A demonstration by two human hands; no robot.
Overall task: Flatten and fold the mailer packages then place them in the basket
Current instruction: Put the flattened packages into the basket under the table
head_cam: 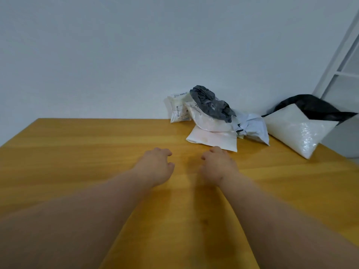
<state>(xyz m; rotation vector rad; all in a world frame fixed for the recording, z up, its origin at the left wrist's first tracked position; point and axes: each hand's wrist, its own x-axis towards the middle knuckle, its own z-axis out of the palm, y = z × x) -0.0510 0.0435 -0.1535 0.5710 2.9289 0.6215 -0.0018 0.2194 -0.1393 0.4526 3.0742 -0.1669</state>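
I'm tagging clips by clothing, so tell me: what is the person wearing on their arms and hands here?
Nothing that shows. Both forearms are bare right down to the frame's lower edge, with no sleeve or cuff in sight. The left hand and the right hand are ungloved, and no watch, bracelet or ring can be seen on either wrist or on the visible fingers.

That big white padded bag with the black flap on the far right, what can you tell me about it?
The bubble mailer looks like white plastic with a bubbly, glossy padded texture that catches the light. A black flap at its top is open and folded back, pointing right. It is puffy, not flattened, and lies tilted with one corner toward the near table edge, on the wooden table at its far right, near the wall. Its left side sits close to a crumpled white mailer; whether they touch is unclear. Neither hand touches it.
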